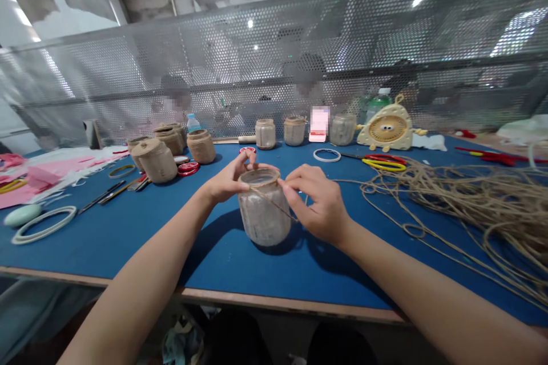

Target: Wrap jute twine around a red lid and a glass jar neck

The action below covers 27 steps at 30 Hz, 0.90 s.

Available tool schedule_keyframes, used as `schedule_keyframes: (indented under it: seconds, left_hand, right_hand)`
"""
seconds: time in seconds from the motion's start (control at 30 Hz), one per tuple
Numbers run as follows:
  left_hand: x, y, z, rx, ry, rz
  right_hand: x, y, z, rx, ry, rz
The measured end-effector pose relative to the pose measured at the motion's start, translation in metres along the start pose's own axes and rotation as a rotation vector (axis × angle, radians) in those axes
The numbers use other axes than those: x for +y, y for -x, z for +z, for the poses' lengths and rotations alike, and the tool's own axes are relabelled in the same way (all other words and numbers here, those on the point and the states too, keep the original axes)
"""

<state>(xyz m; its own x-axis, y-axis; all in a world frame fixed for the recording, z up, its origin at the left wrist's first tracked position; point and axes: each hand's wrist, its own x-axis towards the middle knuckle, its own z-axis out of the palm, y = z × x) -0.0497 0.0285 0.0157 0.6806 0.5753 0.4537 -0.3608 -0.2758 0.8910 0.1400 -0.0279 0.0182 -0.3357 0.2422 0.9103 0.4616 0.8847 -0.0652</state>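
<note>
A glass jar (263,217) stands upright on the blue table (128,234) right in front of me. My left hand (226,181) grips the jar's rim from the left, fingers curled over the neck. My right hand (319,199) pinches a strand of jute twine (274,201) against the right side of the neck. The twine runs slanting across the jar's front and off to the right.
A big loose tangle of jute twine (483,199) lies on the right. Twine-wrapped jars (156,159) stand at the back left, more jars (265,133) and a small cream fan (387,128) at the back. Scissors (385,161), rings (43,225) and pink paper (43,174) lie around. People sit behind a mesh screen.
</note>
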Motion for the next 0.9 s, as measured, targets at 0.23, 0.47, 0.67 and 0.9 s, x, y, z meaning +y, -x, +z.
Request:
schedule_keyframes:
  seconds: [0.23,0.47,0.67,0.9]
  left_hand:
    - [-0.005,0.0,-0.005,0.011,0.034,0.011]
    - [-0.002,0.002,-0.003,-0.025,0.051,-0.026]
    - [-0.001,0.001,0.002,-0.061,0.045,-0.018]
    - [-0.002,0.001,0.001,-0.059,0.046,-0.026]
  right_hand:
    - [0.007,-0.007,-0.005,0.019,-0.227,0.237]
    - [0.024,-0.01,-0.007,0.011,-0.15,0.201]
    - [0.027,-0.009,-0.008,-0.078,-0.248,0.145]
    - [0.031,-0.01,-0.008,-0.114,-0.291,0.089]
